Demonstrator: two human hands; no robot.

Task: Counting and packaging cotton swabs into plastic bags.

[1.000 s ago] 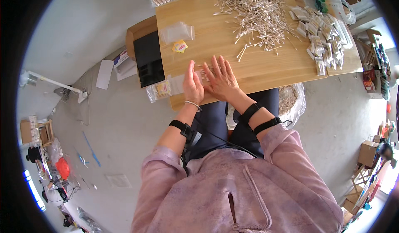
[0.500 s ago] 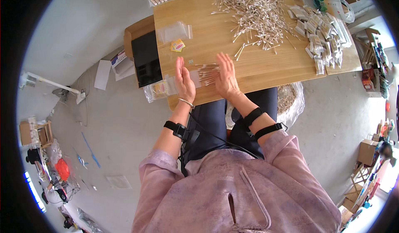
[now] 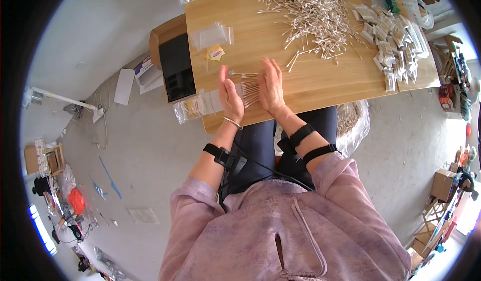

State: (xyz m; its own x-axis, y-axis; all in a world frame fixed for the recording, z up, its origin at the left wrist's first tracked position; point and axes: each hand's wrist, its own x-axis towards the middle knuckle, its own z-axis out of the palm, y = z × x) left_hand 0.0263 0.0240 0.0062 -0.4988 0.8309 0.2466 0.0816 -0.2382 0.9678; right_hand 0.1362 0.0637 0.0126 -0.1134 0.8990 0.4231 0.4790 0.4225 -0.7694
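Note:
A small row of cotton swabs (image 3: 251, 91) lies near the table's front edge, between my two hands. My left hand (image 3: 231, 99) stands on edge to the left of the swabs, fingers stretched out straight. On the right side, my right hand (image 3: 271, 91) has its flat palm and long fingers against or very close to the swab ends. Both hands look open, neither gripping. A clear plastic bag (image 3: 212, 101) lies flat by my left hand, partly hidden by it. Beside that is a clear bag of swabs with a yellow card (image 3: 192, 107).
A large heap of loose swabs (image 3: 313, 18) covers the far middle of the wooden table (image 3: 240, 30). Filled small bags (image 3: 396, 45) pile up at right. Flat clear bags (image 3: 213, 35) and yellow cards (image 3: 215, 53) lie at left, near a black-lined box (image 3: 175, 68).
My left hand has moved right, toward the swabs and my right hand, narrowing the gap. My right hand has shifted only slightly. The swabs now sit more closely between the palms.

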